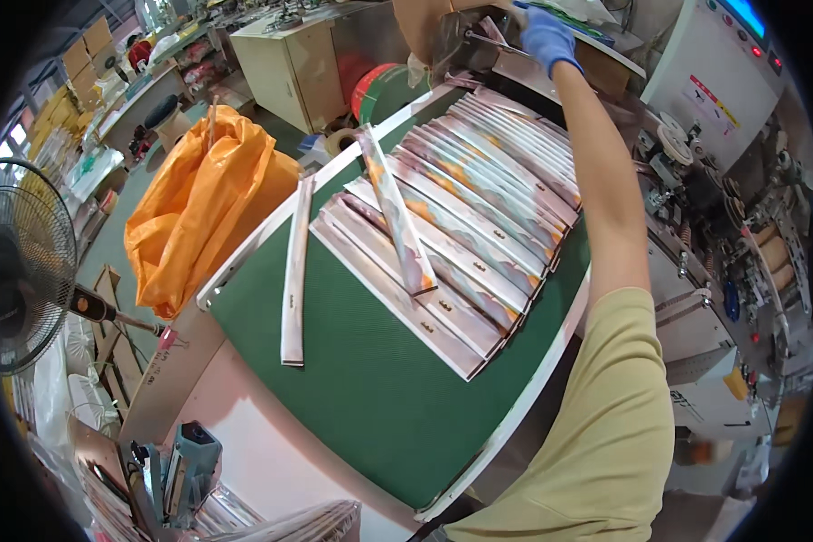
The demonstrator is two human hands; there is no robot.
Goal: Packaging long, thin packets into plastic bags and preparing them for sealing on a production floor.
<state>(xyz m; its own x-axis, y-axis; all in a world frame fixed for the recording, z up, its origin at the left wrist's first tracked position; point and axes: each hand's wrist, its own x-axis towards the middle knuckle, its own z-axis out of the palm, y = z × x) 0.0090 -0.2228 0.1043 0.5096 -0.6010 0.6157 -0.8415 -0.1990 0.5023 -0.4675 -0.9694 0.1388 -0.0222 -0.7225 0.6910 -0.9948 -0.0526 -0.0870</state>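
fingers (540, 29) blue rubber glove, grip unclear | glossy flat sleeves (479, 208) | green felt belt (370, 388)

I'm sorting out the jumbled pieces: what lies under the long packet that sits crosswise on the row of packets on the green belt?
Under the crosswise packet lie several overlapped flat packets of the row, resting on the green belt. The strips of them directly beneath it are covered and cannot be seen.

Far left of the outstretched arm, a black wire-caged floor fan (23, 262) stands; a beige wooden cabinet (294, 68) sits beyond, stacked yellow cardboard boxes (63, 108) lining the grey-green workshop floor (126, 203).
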